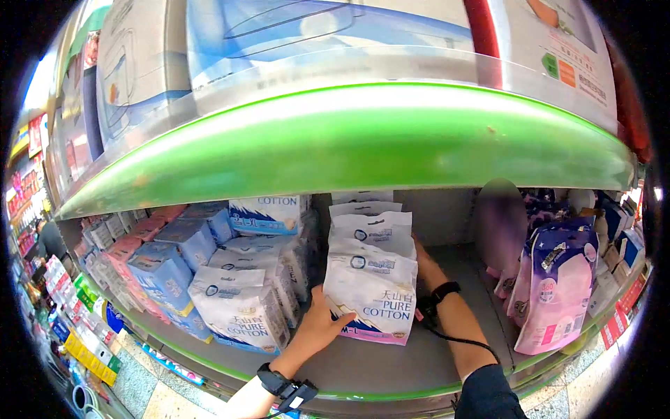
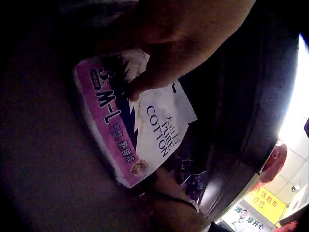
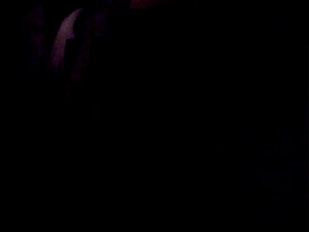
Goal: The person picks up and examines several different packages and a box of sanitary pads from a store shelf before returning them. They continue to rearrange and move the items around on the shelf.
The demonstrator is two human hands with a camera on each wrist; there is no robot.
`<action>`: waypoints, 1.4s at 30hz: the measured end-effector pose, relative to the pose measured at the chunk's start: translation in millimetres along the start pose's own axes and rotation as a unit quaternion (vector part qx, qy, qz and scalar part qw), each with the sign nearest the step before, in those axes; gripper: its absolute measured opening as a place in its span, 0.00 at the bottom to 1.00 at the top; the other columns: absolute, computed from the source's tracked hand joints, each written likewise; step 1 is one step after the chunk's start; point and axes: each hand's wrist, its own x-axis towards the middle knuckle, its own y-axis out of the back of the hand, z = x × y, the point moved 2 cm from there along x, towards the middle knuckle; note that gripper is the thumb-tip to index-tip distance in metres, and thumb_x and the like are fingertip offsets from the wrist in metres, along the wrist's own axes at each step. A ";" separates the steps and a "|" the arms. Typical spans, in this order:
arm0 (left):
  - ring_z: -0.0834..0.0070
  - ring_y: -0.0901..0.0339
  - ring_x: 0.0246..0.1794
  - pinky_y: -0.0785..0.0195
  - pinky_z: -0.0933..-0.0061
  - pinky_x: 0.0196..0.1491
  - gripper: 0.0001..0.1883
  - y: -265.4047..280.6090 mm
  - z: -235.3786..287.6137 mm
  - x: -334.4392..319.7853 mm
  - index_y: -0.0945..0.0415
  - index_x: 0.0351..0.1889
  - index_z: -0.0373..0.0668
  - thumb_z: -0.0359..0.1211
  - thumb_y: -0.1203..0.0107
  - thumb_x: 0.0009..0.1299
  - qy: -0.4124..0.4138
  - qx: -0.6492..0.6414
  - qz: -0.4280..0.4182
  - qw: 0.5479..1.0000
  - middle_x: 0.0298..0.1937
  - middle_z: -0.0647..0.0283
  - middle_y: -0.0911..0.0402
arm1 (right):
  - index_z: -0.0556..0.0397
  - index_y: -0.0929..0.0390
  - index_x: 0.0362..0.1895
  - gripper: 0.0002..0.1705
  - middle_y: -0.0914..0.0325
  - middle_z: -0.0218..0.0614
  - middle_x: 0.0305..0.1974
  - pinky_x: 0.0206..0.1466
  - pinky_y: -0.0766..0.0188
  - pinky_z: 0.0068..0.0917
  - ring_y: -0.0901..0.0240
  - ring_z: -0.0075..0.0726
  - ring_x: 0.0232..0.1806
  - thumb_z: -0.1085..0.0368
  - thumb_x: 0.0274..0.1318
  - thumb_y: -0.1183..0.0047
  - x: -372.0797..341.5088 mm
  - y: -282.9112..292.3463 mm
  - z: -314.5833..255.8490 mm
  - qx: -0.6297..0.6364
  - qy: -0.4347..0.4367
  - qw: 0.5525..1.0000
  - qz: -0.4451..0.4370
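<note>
A soft white PURE COTTON pack (image 1: 377, 297) with a pink M-L band stands at the front of a row on the shelf. My left hand (image 1: 324, 322) holds its left side, the thumb lying across the front over the blue mountain print; the other fingers are hidden. The left wrist view shows the same pack (image 2: 145, 121) with the left thumb on its face. Along the right side of the row, my right hand (image 1: 427, 267) reaches in, its fingers hidden behind the packs; I cannot tell what they hold. The right wrist view is almost black.
Similar white packs (image 1: 241, 314) and blue boxes (image 1: 160, 276) stand to the left. Pink and purple bags (image 1: 558, 293) are on the right. A green-edged upper shelf (image 1: 349, 136) overhangs both hands. The grey shelf board (image 1: 433, 356) ends in a green front edge.
</note>
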 end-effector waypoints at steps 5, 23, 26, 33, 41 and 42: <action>0.48 0.49 0.63 0.51 0.61 0.62 0.44 15.9 -2.6 -20.0 0.62 0.61 0.30 0.35 0.41 0.56 -0.061 0.114 0.154 0.980 0.60 0.35 0.49 | 0.51 0.46 0.63 0.44 0.43 0.39 0.61 0.61 0.47 0.35 0.45 0.42 0.60 0.30 0.53 0.73 21.2 -12.9 14.0 -0.093 0.047 0.994 0.024; 0.67 0.54 0.68 0.69 0.40 0.63 0.16 -47.5 50.8 12.1 0.24 0.38 0.48 0.36 0.45 0.49 -0.361 0.507 -0.056 0.781 0.59 0.62 0.37 | 0.45 0.65 0.67 0.48 0.64 0.36 0.68 0.67 0.67 0.39 0.69 0.38 0.69 0.27 0.51 0.80 -7.5 -14.4 15.5 -0.138 -0.055 0.987 -0.063; 0.68 0.53 0.67 0.69 0.40 0.64 0.16 -37.1 43.8 13.1 0.24 0.38 0.48 0.36 0.46 0.49 -0.364 0.500 -0.044 0.785 0.58 0.62 0.36 | 0.46 0.58 0.66 0.44 0.54 0.35 0.65 0.63 0.51 0.34 0.54 0.37 0.64 0.30 0.55 0.85 2.3 -46.6 19.2 -0.135 0.005 0.986 -0.103; 0.66 0.54 0.67 0.69 0.46 0.65 0.13 -35.0 41.7 14.7 0.23 0.34 0.47 0.35 0.45 0.49 -0.371 0.483 -0.027 0.793 0.60 0.60 0.37 | 0.50 0.56 0.66 0.44 0.50 0.38 0.64 0.63 0.51 0.29 0.51 0.37 0.63 0.31 0.56 0.87 10.5 -49.7 30.3 -0.102 -0.006 0.989 -0.103; 0.65 0.51 0.66 0.58 0.56 0.64 0.28 -7.8 58.8 -19.3 0.34 0.54 0.46 0.34 0.47 0.51 -0.303 0.532 0.030 0.790 0.64 0.59 0.45 | 0.48 0.56 0.66 0.44 0.50 0.38 0.64 0.64 0.50 0.32 0.51 0.37 0.64 0.31 0.54 0.85 17.9 -56.6 33.1 -0.018 0.005 0.995 -0.094; 0.64 0.48 0.65 0.49 0.60 0.61 0.30 0.1 53.9 -26.4 0.37 0.56 0.46 0.33 0.47 0.51 -0.248 0.566 0.092 0.781 0.63 0.58 0.44 | 0.49 0.55 0.65 0.45 0.47 0.38 0.63 0.63 0.50 0.31 0.49 0.38 0.63 0.31 0.55 0.85 19.3 -56.8 33.9 -0.034 0.019 0.995 -0.090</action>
